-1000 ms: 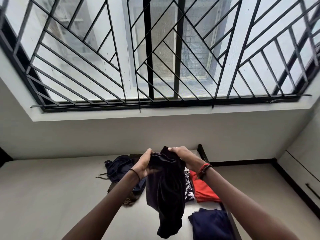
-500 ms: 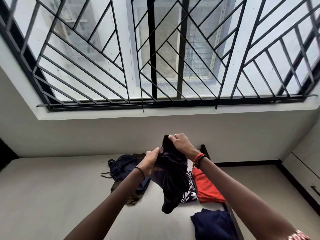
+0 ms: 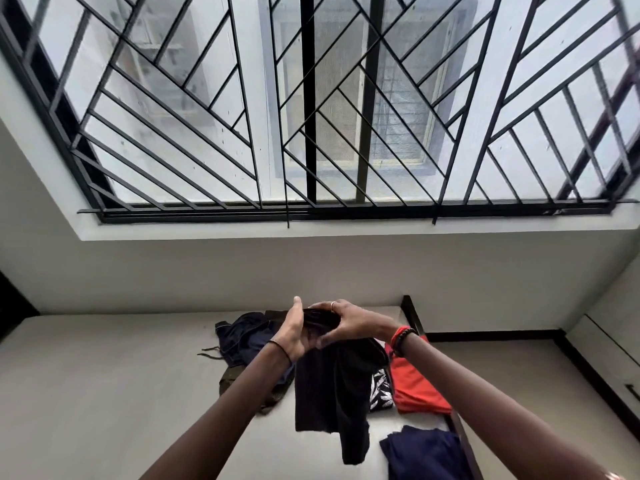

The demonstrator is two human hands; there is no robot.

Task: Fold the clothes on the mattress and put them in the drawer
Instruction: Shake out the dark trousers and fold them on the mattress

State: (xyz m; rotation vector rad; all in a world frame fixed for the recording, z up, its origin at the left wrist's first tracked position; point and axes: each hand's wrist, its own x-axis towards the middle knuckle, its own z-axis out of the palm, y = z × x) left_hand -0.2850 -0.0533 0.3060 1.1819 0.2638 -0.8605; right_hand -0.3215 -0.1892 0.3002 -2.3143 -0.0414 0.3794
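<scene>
Head view: left hand (image 3: 293,336) and right hand (image 3: 350,323) grip a hanging black garment (image 3: 332,389).

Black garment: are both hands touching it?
Touching. The head view shows the left hand and right hand both gripping the top of the black garment, which hangs down below them.

Black-barred window (image 3: 329,109), white wall (image 3: 311,271) below, grey floor (image 3: 519,362), daylight

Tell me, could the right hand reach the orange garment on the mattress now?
Probably yes, once freed: the right hand grips the black garment together with the left hand, but the orange garment lies uncovered just below its wrist.
</scene>
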